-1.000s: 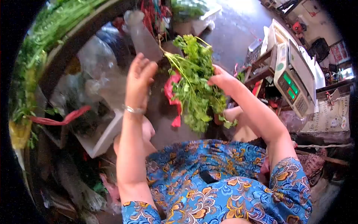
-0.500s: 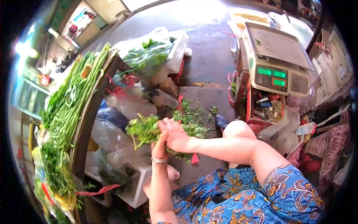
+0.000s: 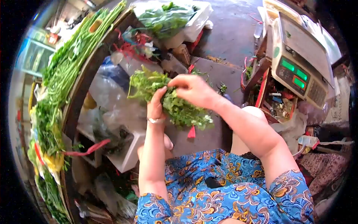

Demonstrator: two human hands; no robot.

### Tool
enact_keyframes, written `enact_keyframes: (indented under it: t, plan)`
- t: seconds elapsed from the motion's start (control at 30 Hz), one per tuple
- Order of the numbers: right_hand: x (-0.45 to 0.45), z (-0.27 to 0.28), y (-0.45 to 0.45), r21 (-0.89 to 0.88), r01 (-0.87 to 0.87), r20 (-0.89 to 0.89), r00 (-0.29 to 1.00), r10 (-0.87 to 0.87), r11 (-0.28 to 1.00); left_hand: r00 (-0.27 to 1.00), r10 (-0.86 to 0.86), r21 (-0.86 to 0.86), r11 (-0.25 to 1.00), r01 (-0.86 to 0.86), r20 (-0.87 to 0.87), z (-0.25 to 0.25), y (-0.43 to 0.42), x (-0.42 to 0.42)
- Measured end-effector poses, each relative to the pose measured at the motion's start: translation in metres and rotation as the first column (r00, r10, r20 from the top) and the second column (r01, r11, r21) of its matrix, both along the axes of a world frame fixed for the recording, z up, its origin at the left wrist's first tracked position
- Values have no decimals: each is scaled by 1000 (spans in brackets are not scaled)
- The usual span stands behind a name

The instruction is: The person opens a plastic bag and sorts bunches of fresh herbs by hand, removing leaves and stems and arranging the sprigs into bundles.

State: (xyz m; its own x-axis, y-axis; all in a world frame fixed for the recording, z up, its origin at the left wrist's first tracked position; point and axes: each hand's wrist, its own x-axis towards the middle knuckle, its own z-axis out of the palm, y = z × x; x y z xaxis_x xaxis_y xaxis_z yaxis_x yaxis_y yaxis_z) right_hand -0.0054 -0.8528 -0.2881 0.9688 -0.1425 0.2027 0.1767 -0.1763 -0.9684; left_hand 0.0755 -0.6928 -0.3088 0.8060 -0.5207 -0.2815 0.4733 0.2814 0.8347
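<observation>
A bunch of leafy greens [image 3: 179, 104] with frilly leaves is held up above my lap. My left hand [image 3: 156, 104], with a bracelet at its wrist, is closed around the middle of the bunch, thumb up. Over the top of the greens, my right hand [image 3: 194, 90] is bent with its fingers pinched together at the leaves, close to the left thumb. Exactly what lies between those fingertips is hidden. Leaves stick out on both sides of the hands.
Long-stemmed vegetables [image 3: 74, 71] lie along a shelf at left. A bag of greens [image 3: 164, 22] sits at the back. A lit digital scale [image 3: 298, 71] stands right above an open drawer [image 3: 278, 102]. Plastic bags [image 3: 108, 100] and a white stool [image 3: 128, 153] are by my left arm.
My right hand has gone from lying flat against the bunch to pinching at its top. The bunch has been raised and shows more leaves to the right. The view has turned.
</observation>
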Motion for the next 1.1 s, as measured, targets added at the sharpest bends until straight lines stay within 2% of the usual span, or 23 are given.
enact_keyframes:
  t: [0.03,0.1,0.17,0.2,0.27,0.3,0.33,0.37,0.4,0.5,0.53,0.57,0.63,0.7,0.77,0.8,0.83,0.9,0.93,0.97,1.03,1.1]
  plan:
    - [-2,7,-2,108,49,-5,999,-49,993,999,-15,2,1000,15,-30,-1,0,3]
    - [2,5,-12,133,197,-4,980,-198,971,983,-183,-92,979,180,-22,2,2,2]
    - [6,2,-19,142,199,45,977,-207,970,980,-198,-79,977,196,-20,-2,7,3]
    - [3,10,-19,162,159,-38,987,-155,974,970,-235,-74,968,239,60,-1,7,2]
    - [10,8,-12,203,107,-29,994,-103,973,943,-293,-112,943,313,159,1,7,-3]
    - [11,9,-9,247,53,-13,999,-52,968,945,-319,-128,937,326,74,-2,8,-4]
    - [10,11,-5,114,67,-9,998,-67,991,958,-280,-66,956,284,64,-4,9,-6]
    - [9,12,0,115,47,-66,997,-39,992,969,-240,-3,971,241,56,-7,10,-8]
    - [14,3,2,120,8,-15,1000,-6,993,978,-206,30,978,204,46,-6,11,-10]
    - [25,-12,2,142,-21,51,999,14,990,986,-164,-8,986,164,-7,-4,18,-9]
    - [28,-12,1,159,-10,69,998,-1,987,985,-175,-100,980,173,-13,6,19,-11]
    - [28,-12,-4,243,-14,-28,999,21,970,985,-144,-135,982,131,-93,4,23,-8]
    - [30,-10,-10,242,72,-49,997,-62,968,968,-145,-99,987,127,-205,1,33,5]
    - [32,-13,-18,179,106,-22,994,-104,978,978,-191,-157,972,176,-81,-4,38,8]
    - [30,-8,-23,202,220,-69,975,-210,954,989,-150,-116,982,148,-15,-3,45,10]
    - [32,-9,-26,218,266,-30,964,-266,939,993,-114,-53,992,112,-26,-2,51,12]
    - [33,-9,-31,237,326,-20,944,-331,915,993,-103,-71,993,99,-59,3,55,13]
    - [30,-4,-42,320,388,11,911,-412,865,988,105,53,994,-100,-112,-2,65,18]
    - [33,-6,-50,346,437,20,881,-473,830,991,31,21,999,-29,-129,8,71,22]
    - [33,-9,-55,339,442,20,879,-476,830,988,89,6,996,-89,-122,1,79,28]
    - [30,-2,-59,455,417,39,873,-486,787,951,309,185,936,-300,-21,12,80,25]
    - [29,1,-56,458,408,32,880,-473,790,952,307,200,933,-300,-6,10,81,23]
